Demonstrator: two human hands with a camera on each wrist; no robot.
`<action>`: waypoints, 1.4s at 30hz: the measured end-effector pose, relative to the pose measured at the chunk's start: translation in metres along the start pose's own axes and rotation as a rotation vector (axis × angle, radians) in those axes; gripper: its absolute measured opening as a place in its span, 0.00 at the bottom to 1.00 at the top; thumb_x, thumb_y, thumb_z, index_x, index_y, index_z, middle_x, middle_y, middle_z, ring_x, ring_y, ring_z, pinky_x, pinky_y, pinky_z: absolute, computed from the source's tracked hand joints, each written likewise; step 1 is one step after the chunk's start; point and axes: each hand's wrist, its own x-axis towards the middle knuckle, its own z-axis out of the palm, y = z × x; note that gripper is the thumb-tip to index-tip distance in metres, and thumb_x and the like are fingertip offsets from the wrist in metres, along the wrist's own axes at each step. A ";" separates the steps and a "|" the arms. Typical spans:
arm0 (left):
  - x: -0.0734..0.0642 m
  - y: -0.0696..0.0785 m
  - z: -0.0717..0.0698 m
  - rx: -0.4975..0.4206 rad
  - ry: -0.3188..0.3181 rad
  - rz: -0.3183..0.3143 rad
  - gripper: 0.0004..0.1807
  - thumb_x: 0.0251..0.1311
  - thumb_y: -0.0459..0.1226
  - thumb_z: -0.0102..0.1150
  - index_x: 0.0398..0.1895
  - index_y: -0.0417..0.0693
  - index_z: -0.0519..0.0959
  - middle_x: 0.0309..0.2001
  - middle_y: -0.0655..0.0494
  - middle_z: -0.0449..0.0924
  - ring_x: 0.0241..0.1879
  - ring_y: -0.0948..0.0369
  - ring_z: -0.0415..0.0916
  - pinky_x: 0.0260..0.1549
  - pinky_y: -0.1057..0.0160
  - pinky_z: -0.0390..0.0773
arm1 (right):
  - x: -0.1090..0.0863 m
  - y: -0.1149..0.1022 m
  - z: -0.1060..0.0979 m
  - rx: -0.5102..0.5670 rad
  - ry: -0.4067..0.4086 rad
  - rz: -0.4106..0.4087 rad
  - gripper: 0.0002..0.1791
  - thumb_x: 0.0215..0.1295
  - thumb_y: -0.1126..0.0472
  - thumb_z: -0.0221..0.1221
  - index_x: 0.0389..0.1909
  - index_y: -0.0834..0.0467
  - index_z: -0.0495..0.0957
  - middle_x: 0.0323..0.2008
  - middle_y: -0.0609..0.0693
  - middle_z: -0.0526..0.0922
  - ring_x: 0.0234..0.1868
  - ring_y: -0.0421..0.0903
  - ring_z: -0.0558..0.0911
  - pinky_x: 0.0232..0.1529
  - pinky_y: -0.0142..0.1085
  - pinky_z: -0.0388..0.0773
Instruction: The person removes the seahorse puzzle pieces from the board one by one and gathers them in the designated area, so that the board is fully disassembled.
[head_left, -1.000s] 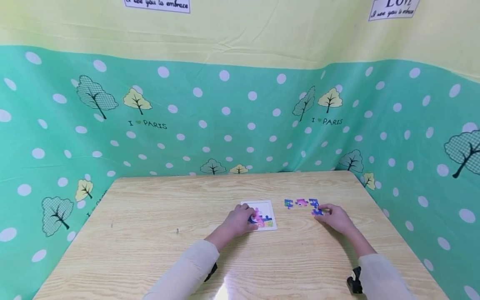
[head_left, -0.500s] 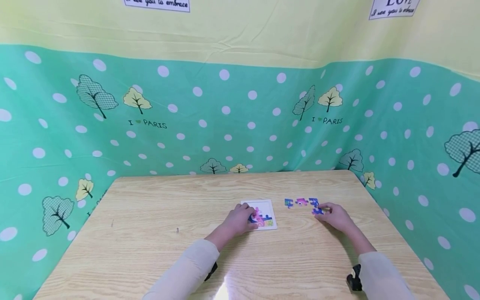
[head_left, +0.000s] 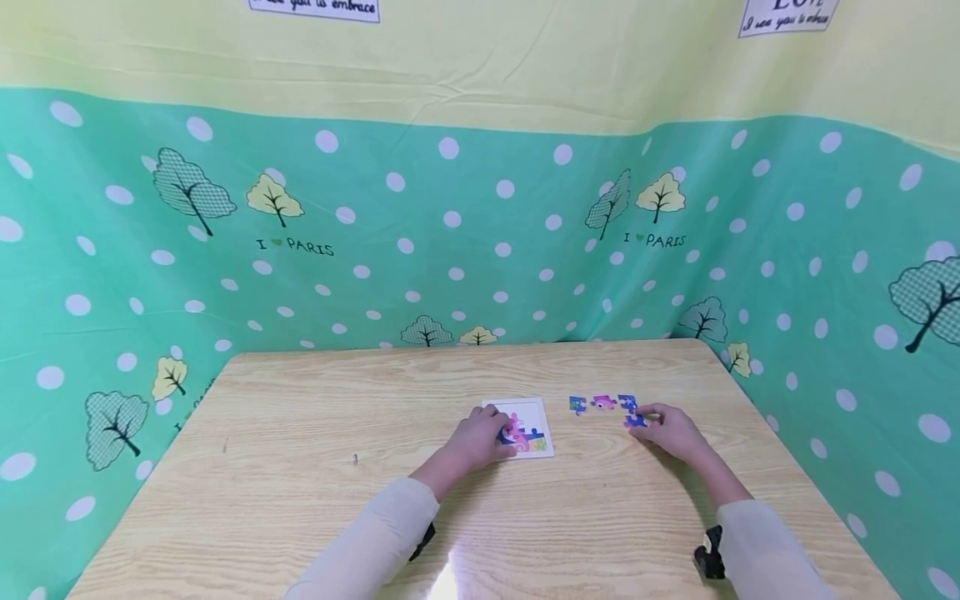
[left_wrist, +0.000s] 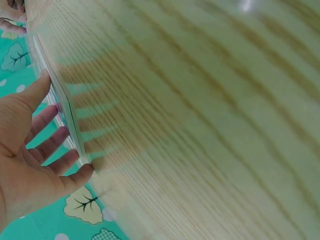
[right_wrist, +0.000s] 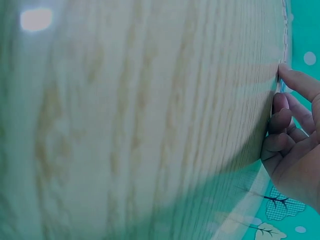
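My left hand (head_left: 474, 437) lies over the left side of a small white puzzle tray (head_left: 532, 408), its fingers spread and touching it. Joined pink, blue and green pieces (head_left: 519, 443) fill the tray's lower part; the hand hides some of them. In the left wrist view the tray's thin edge (left_wrist: 74, 117) runs beside the fingertips. To the right, my right hand (head_left: 673, 432) pinches a blue puzzle piece (head_left: 633, 422) between thumb and forefinger, low at the tabletop. That piece sits just below another blue piece (head_left: 627, 403).
A pink puzzle piece with an eye (head_left: 603, 404) and a blue-green one (head_left: 577, 406) lie between the tray and the right hand. A tiny dark object (head_left: 356, 459) is on the wooden table (head_left: 300, 517) at left. A green curtain (head_left: 450, 275) hangs behind.
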 end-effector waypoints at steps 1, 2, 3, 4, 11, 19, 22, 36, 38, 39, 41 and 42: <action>0.000 0.000 0.000 0.000 -0.001 -0.001 0.25 0.55 0.51 0.62 0.52 0.50 0.75 0.50 0.53 0.73 0.50 0.54 0.68 0.49 0.52 0.75 | 0.000 0.000 0.000 -0.001 0.001 -0.003 0.29 0.58 0.53 0.63 0.57 0.66 0.71 0.30 0.54 0.73 0.30 0.46 0.70 0.27 0.34 0.66; 0.000 0.000 0.000 0.000 -0.001 -0.001 0.25 0.55 0.51 0.62 0.52 0.50 0.75 0.50 0.53 0.73 0.50 0.55 0.68 0.49 0.52 0.75 | 0.000 0.000 0.000 -0.001 0.001 -0.004 0.29 0.58 0.53 0.62 0.56 0.66 0.71 0.30 0.53 0.73 0.30 0.46 0.70 0.27 0.34 0.66; 0.000 0.000 0.000 0.000 -0.003 -0.003 0.25 0.55 0.52 0.62 0.52 0.50 0.75 0.50 0.53 0.73 0.50 0.55 0.68 0.49 0.52 0.75 | 0.000 0.000 0.000 0.000 0.000 -0.002 0.29 0.58 0.54 0.62 0.57 0.66 0.71 0.29 0.53 0.73 0.29 0.45 0.70 0.27 0.34 0.66; 0.001 0.000 0.000 -0.001 -0.004 -0.003 0.25 0.55 0.52 0.62 0.52 0.50 0.75 0.50 0.53 0.73 0.50 0.55 0.68 0.49 0.52 0.75 | 0.000 0.000 0.000 -0.003 -0.001 -0.003 0.29 0.58 0.54 0.62 0.57 0.67 0.71 0.28 0.53 0.73 0.29 0.45 0.69 0.26 0.34 0.66; 0.000 0.000 0.000 -0.001 -0.010 -0.007 0.25 0.55 0.52 0.62 0.53 0.50 0.75 0.51 0.53 0.73 0.49 0.55 0.68 0.49 0.53 0.75 | 0.000 0.000 0.001 0.000 0.000 0.004 0.29 0.59 0.53 0.62 0.57 0.66 0.71 0.28 0.52 0.72 0.29 0.45 0.69 0.27 0.33 0.66; -0.001 0.000 0.000 -0.008 -0.016 -0.008 0.24 0.55 0.52 0.62 0.52 0.50 0.75 0.50 0.53 0.73 0.50 0.55 0.68 0.50 0.53 0.75 | -0.002 0.002 0.003 0.018 0.020 0.011 0.29 0.58 0.54 0.62 0.56 0.66 0.71 0.27 0.51 0.72 0.27 0.45 0.69 0.25 0.34 0.66; -0.001 0.001 -0.002 -0.009 -0.012 -0.008 0.24 0.55 0.51 0.62 0.52 0.50 0.75 0.50 0.53 0.73 0.50 0.55 0.68 0.50 0.52 0.74 | -0.002 0.000 0.004 0.037 0.022 0.018 0.29 0.58 0.54 0.62 0.57 0.65 0.71 0.27 0.52 0.72 0.27 0.45 0.69 0.25 0.33 0.66; -0.003 0.003 -0.005 -0.014 -0.018 -0.011 0.24 0.55 0.51 0.62 0.51 0.50 0.76 0.50 0.53 0.73 0.50 0.55 0.68 0.50 0.53 0.75 | -0.003 -0.019 0.007 0.082 0.031 -0.004 0.22 0.59 0.55 0.61 0.52 0.63 0.75 0.27 0.50 0.72 0.23 0.43 0.69 0.20 0.31 0.67; -0.004 0.003 -0.005 -0.012 -0.017 -0.009 0.23 0.55 0.51 0.62 0.51 0.50 0.76 0.50 0.53 0.73 0.50 0.55 0.68 0.49 0.52 0.75 | -0.002 -0.023 0.009 0.094 0.033 -0.024 0.22 0.60 0.56 0.61 0.52 0.63 0.75 0.27 0.50 0.73 0.22 0.42 0.69 0.19 0.30 0.67; -0.004 0.003 -0.006 -0.012 -0.017 -0.008 0.23 0.55 0.51 0.62 0.51 0.50 0.76 0.50 0.53 0.73 0.50 0.55 0.68 0.50 0.52 0.75 | -0.002 -0.025 0.010 0.100 0.030 -0.038 0.22 0.60 0.56 0.61 0.52 0.64 0.75 0.27 0.50 0.73 0.22 0.42 0.69 0.19 0.30 0.67; -0.004 0.003 -0.006 -0.011 -0.015 -0.007 0.23 0.55 0.51 0.62 0.51 0.50 0.76 0.50 0.52 0.73 0.50 0.54 0.68 0.50 0.52 0.75 | -0.001 -0.030 0.013 0.115 0.030 -0.049 0.21 0.60 0.57 0.61 0.52 0.63 0.76 0.27 0.50 0.73 0.21 0.41 0.68 0.18 0.29 0.67; -0.004 0.002 -0.007 -0.010 -0.014 -0.007 0.24 0.55 0.51 0.62 0.51 0.50 0.76 0.50 0.52 0.73 0.51 0.54 0.68 0.50 0.52 0.75 | -0.001 -0.033 0.014 0.124 0.029 -0.054 0.21 0.60 0.57 0.61 0.52 0.63 0.76 0.27 0.50 0.73 0.21 0.40 0.68 0.18 0.29 0.66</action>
